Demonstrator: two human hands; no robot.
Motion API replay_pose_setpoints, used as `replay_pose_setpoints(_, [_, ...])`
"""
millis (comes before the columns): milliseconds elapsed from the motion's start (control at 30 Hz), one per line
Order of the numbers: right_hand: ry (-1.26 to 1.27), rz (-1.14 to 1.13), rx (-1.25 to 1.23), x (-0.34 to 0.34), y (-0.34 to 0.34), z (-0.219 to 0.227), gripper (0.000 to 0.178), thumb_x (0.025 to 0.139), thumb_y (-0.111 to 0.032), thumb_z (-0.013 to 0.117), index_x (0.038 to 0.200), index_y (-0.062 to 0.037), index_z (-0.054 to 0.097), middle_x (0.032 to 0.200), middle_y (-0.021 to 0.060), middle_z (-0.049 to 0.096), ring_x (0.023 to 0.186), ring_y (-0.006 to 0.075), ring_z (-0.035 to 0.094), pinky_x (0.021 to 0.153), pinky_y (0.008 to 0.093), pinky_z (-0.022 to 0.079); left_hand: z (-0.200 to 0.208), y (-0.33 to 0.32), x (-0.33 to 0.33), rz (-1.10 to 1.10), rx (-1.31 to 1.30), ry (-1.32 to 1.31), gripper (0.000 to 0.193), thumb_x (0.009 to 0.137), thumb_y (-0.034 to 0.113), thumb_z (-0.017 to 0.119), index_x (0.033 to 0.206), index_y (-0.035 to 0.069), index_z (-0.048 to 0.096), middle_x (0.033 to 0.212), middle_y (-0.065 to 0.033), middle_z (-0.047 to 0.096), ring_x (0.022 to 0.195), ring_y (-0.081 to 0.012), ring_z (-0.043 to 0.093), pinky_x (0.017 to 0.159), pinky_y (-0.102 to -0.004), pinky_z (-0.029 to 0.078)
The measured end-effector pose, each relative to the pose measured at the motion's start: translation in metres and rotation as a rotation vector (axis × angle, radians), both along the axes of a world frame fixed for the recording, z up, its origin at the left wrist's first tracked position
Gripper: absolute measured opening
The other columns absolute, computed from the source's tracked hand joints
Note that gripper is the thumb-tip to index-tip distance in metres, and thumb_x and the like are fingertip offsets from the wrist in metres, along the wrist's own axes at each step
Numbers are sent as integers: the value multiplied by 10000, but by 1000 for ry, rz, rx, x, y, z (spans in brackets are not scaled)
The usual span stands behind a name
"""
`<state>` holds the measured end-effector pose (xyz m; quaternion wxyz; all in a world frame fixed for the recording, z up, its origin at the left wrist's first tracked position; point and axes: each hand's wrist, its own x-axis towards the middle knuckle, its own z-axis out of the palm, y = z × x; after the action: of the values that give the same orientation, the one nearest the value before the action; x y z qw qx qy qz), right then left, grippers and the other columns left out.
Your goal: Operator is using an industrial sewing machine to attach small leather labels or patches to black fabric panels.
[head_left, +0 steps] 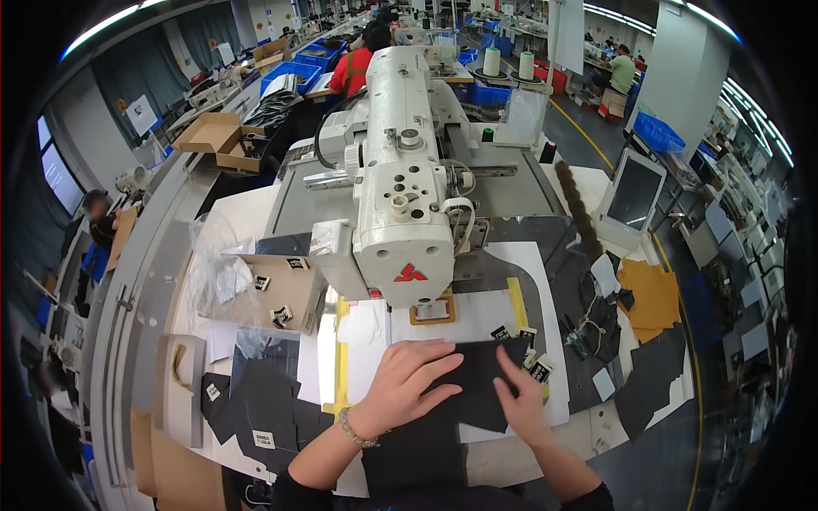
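A black fabric piece (479,375) lies on the work surface in front of the white sewing machine head (402,217). My left hand (411,379) rests flat on its left part, fingers apart and holding nothing. Near the fabric's right edge is my right hand (524,404), with thumb and forefinger spread. Just beyond the fabric, under the machine head, sits a small brown clamp frame (433,317). Several small black-and-white labels (540,370) are scattered beside my right hand. More black fabric (413,456) extends toward my body.
An open cardboard box (294,298) with a few labels stands left of the machine. Black cut pieces (264,404) lie at the left, others (652,379) at the right near orange cloth (649,296). A screen (635,189) stands at the back right. Other people work farther off.
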<state>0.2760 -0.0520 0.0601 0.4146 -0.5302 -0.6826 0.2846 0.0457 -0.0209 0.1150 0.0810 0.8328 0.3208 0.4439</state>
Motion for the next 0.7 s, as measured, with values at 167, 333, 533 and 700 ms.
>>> replay_pose_setpoints(167, [616,-77,-264,38,54,-26,606,885,71,549,1458,-16,373,1299,108,561,1064,122,576,913,236,456,-44,29,34,-175,11,322,572,817,347,713,1289,72,541,1306,-155,553,1210,-294,538,1027,-422,412])
replay_pose_setpoints(333, [771,-98,-483,50,71,-34,673,895,73,554,1503,-48,292,1325,90,533,1041,112,578,829,207,491,-102,60,46,-108,162,484,423,805,190,657,1199,52,592,1178,-129,615,1114,-276,595,960,-381,473])
replay_pose_setpoints(533, [689,19,-508,59,76,-22,799,853,119,592,1531,-94,228,1325,81,528,1033,102,570,803,200,500,-102,69,25,-85,98,590,259,731,70,600,987,39,624,911,-75,603,882,-216,613,799,-315,506])
replay_pose_setpoints(700, [593,117,-531,57,79,-13,853,820,144,598,1538,-81,196,1479,122,388,1286,171,434,1054,260,351,-100,65,18,-131,255,509,249,719,68,608,965,39,628,854,-48,561,827,-199,589,756,-300,497])
